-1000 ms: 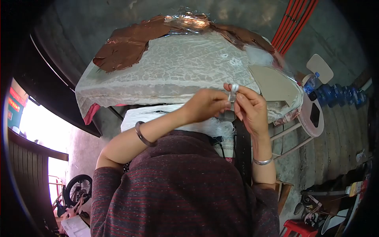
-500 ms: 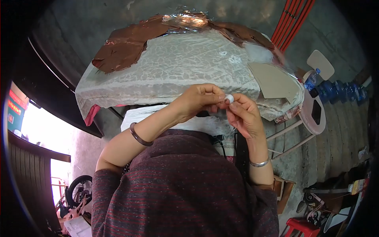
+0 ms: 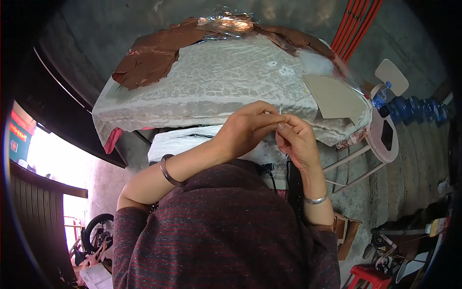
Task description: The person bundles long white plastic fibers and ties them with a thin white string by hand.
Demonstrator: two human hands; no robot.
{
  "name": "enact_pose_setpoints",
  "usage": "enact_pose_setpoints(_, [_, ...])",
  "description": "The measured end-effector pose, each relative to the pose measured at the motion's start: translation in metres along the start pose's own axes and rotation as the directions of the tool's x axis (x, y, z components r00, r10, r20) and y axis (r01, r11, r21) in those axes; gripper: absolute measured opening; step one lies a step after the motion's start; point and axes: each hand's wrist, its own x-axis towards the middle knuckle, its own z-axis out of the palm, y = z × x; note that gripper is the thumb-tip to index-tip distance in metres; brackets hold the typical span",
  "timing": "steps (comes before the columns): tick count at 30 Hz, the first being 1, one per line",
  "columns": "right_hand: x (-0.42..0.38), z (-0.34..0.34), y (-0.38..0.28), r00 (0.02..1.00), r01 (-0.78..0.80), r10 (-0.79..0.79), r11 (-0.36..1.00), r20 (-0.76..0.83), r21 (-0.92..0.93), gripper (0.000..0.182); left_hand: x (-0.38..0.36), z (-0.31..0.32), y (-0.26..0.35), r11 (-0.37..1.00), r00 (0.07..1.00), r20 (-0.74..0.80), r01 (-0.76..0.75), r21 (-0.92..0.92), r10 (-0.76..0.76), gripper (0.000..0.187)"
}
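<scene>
My left hand (image 3: pixel 243 127) and my right hand (image 3: pixel 298 139) meet above my lap, in front of the table's near edge, thumbs and fingertips pinched together. Between them they hold a white string, mostly hidden by the fingers; a bit of white shows above the fingertips and another white end (image 3: pixel 287 155) shows under my right palm. Below my left hand, a bundle of white strings (image 3: pixel 180 139) lies across my lap. Small white string loops (image 3: pixel 286 71) rest on the cloth-covered table (image 3: pixel 226 72), beyond my hands.
Brown sheets (image 3: pixel 159 53) and clear plastic line the table's far edge. Grey-beige card (image 3: pixel 334 98) lies at its right. A pale stool (image 3: pixel 385 149) carrying a dark phone-like object (image 3: pixel 386 135) stands to the right, near water bottles (image 3: pixel 414 111). A red stool (image 3: pixel 369 277) is at lower right.
The white loop that showed between my fingertips is now mostly covered. My left hand has turned and moved over it, its fingers reaching to my right fingertips.
</scene>
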Motion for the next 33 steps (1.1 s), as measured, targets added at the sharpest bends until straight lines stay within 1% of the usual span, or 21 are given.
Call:
enact_pose_setpoints(1, [-0.001, 0.000, 0.000, 1.000, 0.002, -0.002, 1.000, -0.003, 0.001, 0.012, -0.001, 0.001, -0.003, 1.000, 1.000, -0.003, -0.003, 0.017, 0.003, 0.030])
enact_pose_setpoints(2, [-0.001, -0.001, 0.001, 1.000, -0.016, 0.015, 0.999, -0.014, -0.036, 0.010, -0.002, 0.001, -0.005, 0.999, 1.000, -0.006, -0.005, 0.034, 0.006, 0.031])
enact_pose_setpoints(3, [-0.001, -0.001, 0.001, 0.999, -0.035, 0.033, 0.997, -0.025, -0.074, 0.009, -0.002, 0.002, -0.006, 0.999, 1.000, -0.005, -0.004, 0.035, 0.004, 0.031])
enact_pose_setpoints(4, [-0.001, 0.000, 0.001, 0.999, -0.036, 0.034, 0.997, -0.024, -0.072, 0.009, -0.002, 0.003, -0.005, 1.000, 0.999, -0.030, 0.012, 0.021, -0.011, 0.030])
enact_pose_setpoints(6, [0.000, 0.002, -0.001, 0.999, -0.044, 0.039, 0.982, -0.028, -0.185, 0.007, -0.003, 0.003, -0.006, 0.999, 0.998, -0.054, 0.031, 0.010, -0.030, 0.028])
enact_pose_setpoints(7, [0.000, 0.004, -0.002, 0.999, -0.043, 0.039, 0.982, -0.028, -0.184, 0.007, -0.003, 0.003, -0.006, 0.998, 0.997, -0.057, 0.060, -0.007, -0.060, 0.026])
enact_pose_setpoints(9, [-0.002, 0.006, -0.004, 0.999, -0.025, 0.015, 0.965, -0.043, -0.261, 0.007, -0.003, 0.003, -0.007, 0.996, 0.994, -0.057, 0.089, -0.026, -0.090, 0.023])
enact_pose_setpoints(13, [-0.003, 0.007, -0.007, 0.999, -0.047, 0.038, 0.961, -0.037, -0.273, 0.008, -0.005, 0.001, -0.009, 0.996, 0.995, -0.046, 0.093, 0.009, -0.093, 0.018])
enact_pose_setpoints(15, [-0.004, 0.008, -0.006, 0.999, -0.031, 0.026, 0.955, -0.022, -0.295, 0.009, -0.006, 0.003, -0.010, 0.995, 0.995, -0.038, 0.097, 0.010, -0.097, 0.017])
enact_pose_setpoints(18, [-0.003, 0.010, -0.002, 1.000, -0.013, 0.013, 0.963, -0.004, -0.268, 0.009, -0.008, 0.006, -0.010, 0.991, 0.989, -0.049, 0.136, -0.014, -0.136, 0.016])
enact_pose_setpoints(20, [-0.002, 0.012, -0.001, 1.000, 0.010, -0.016, 0.960, -0.017, -0.279, 0.009, -0.009, 0.009, -0.013, 0.994, 0.987, -0.126, 0.088, -0.069, -0.096, 0.014])
enact_pose_setpoints(21, [-0.002, 0.013, 0.000, 0.999, 0.032, -0.043, 0.956, -0.030, -0.290, 0.008, -0.009, 0.010, -0.013, 0.994, 0.988, -0.125, 0.087, -0.069, -0.095, 0.014])
enact_pose_setpoints(23, [-0.001, 0.014, -0.001, 0.998, 0.036, -0.050, 0.955, -0.038, -0.295, 0.008, -0.006, 0.009, -0.011, 0.998, 0.987, -0.153, 0.039, -0.047, -0.046, 0.013])
enact_pose_setpoints(25, [-0.002, 0.015, -0.004, 0.998, 0.038, -0.054, 0.953, -0.045, -0.300, 0.008, -0.006, 0.008, -0.011, 0.998, 0.989, -0.136, 0.049, -0.047, -0.055, 0.012])
enact_pose_setpoints(27, [-0.003, 0.017, -0.007, 0.995, 0.080, -0.092, 0.974, -0.045, -0.211, 0.008, -0.007, 0.008, -0.012, 0.997, 0.991, -0.117, 0.059, -0.046, -0.064, 0.012])
enact_pose_setpoints(30, [-0.005, 0.014, -0.008, 0.994, 0.080, -0.092, 0.978, -0.051, -0.194, 0.011, -0.007, 0.010, -0.012, 0.994, 0.988, -0.120, 0.092, -0.056, -0.098, 0.009])
enact_pose_setpoints(31, [-0.005, 0.013, -0.009, 0.994, 0.080, -0.092, 0.978, -0.053, -0.195, 0.011, -0.006, 0.010, -0.009, 0.944, 0.960, -0.061, 0.256, -0.208, -0.274, 0.009])
enact_pose_setpoints(32, [-0.005, 0.012, -0.010, 0.989, 0.098, -0.121, 0.963, -0.079, -0.250, 0.011, -0.005, 0.010, -0.007, 0.844, 0.902, 0.021, 0.411, -0.343, -0.431, 0.010])
enact_pose_setpoints(33, [-0.005, 0.011, -0.011, 0.983, 0.114, -0.151, 0.946, -0.103, -0.303, 0.012, -0.005, 0.008, -0.009, 0.844, 0.902, 0.020, 0.412, -0.342, -0.432, 0.010])
